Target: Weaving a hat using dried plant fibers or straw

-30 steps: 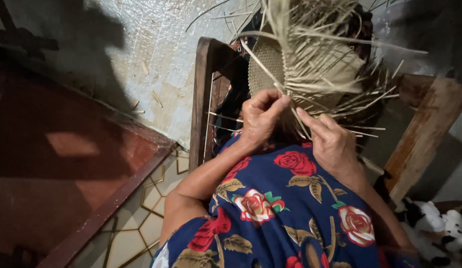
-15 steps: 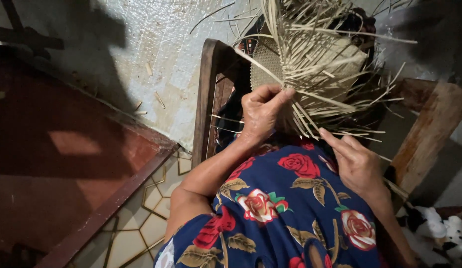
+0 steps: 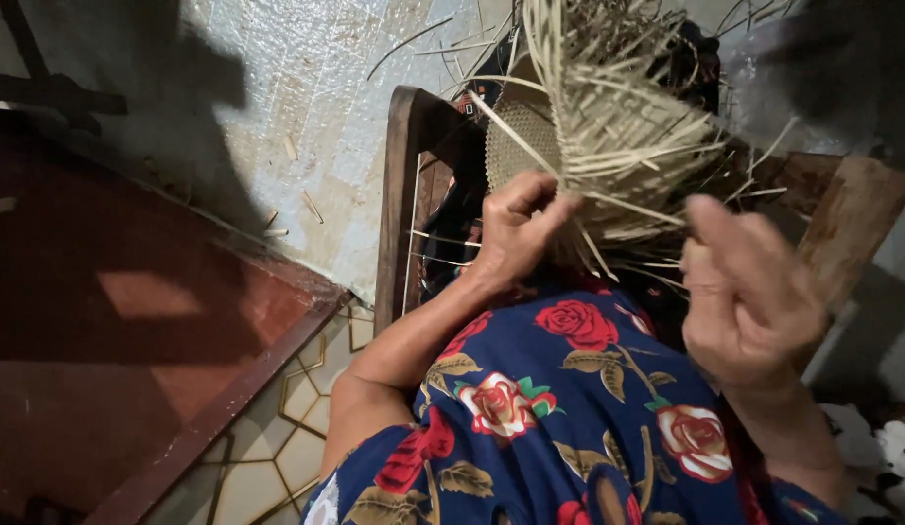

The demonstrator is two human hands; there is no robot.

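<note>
Nearby, wooden chair frame [image 3: 399, 194] behind straw weave [image 3: 608, 126]

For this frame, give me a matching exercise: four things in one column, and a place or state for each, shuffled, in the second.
Things:
1. left hand
2. right hand
3. woven straw piece
4. wooden chair

Places or states:
A. stands against the pale wall, behind the work
B. lifted free, blurred, just off the loose strands
C. pinches strands at the lower edge of the weave
D. part-woven, loose strands sticking out all round

Pairs: 1-C, 2-B, 3-D, 4-A
</note>
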